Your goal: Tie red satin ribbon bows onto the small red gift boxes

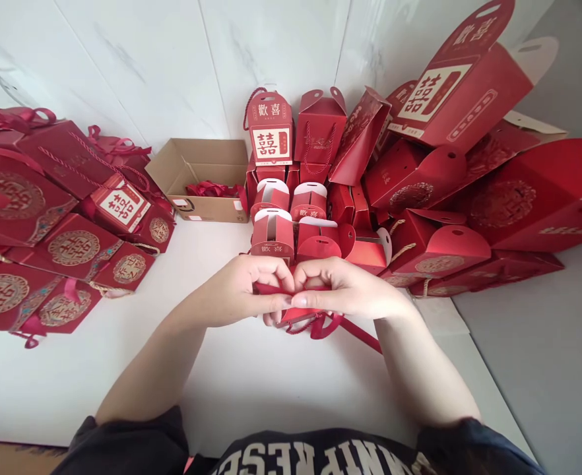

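At the frame's centre, the left hand (244, 290) and right hand (345, 290) are both pinching the small red paper gift box (295, 318), each grip clenched on it; it is sitting over the white worktop (251, 389).

Small red gift box (298, 318) — mostly hidden, pinched between the left hand (244, 290) and right hand (353, 290), with only its lower edge and a sliver of the top showing. It's low over the white table (251, 382) (touching or not, can't tell). A red ribbon (326, 326) loops off its lower right — one tail trails rightward.
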Demonstrator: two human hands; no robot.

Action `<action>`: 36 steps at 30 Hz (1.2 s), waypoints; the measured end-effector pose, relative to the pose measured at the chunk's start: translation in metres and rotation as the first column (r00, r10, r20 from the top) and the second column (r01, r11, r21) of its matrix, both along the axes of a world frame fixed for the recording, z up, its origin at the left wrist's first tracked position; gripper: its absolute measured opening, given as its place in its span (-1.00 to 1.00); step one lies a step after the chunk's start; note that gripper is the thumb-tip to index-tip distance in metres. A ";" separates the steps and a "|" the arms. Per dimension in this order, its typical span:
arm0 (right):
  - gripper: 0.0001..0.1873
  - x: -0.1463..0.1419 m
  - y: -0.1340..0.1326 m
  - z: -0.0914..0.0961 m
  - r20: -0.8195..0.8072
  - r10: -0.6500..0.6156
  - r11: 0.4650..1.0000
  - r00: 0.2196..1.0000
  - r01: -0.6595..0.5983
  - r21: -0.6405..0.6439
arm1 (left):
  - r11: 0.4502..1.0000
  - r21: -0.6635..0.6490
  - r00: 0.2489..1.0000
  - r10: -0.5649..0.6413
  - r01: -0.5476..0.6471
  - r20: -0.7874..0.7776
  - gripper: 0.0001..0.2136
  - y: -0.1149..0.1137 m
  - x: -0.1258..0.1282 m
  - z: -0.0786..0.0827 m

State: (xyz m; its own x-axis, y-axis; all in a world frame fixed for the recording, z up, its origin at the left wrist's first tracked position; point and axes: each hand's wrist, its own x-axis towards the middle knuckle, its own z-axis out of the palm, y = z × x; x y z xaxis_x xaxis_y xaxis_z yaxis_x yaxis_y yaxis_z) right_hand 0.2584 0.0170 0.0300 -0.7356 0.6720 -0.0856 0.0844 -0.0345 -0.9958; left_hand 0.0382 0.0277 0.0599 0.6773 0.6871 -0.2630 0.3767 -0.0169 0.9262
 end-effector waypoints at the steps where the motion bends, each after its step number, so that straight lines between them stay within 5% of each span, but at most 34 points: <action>1: -0.68 0.004 0.002 0.001 0.035 -0.002 0.999 0.999 0.000 0.044 | 1.000 0.005 1.000 -0.017 0.017 -0.010 -0.89 0.000 -0.001 0.001; 6: -0.65 0.040 0.009 0.011 0.226 -0.055 0.975 0.973 0.004 0.222 | 0.963 0.266 0.983 -0.001 0.051 -0.182 -0.85 0.005 -0.007 -0.001; 11: -0.62 0.067 0.016 0.009 0.451 0.011 0.989 0.892 -0.078 0.129 | 0.830 0.550 0.954 0.084 0.092 -0.286 -0.83 0.013 0.004 -0.024; 16: -0.58 0.064 0.023 0.000 0.429 0.059 0.980 0.901 -0.135 0.149 | 0.879 0.463 0.947 0.040 0.118 -0.318 -0.85 0.017 0.018 -0.044; 24: -0.57 0.063 0.027 -0.003 0.465 0.023 0.983 0.885 -0.105 0.151 | 0.931 0.356 0.969 0.010 0.081 -0.248 -0.86 0.020 0.018 -0.048; 36: -0.57 0.051 0.033 -0.012 0.413 0.044 0.988 0.910 -0.101 0.118 | 0.874 0.480 0.950 0.080 0.079 -0.303 -0.75 0.020 0.017 -0.044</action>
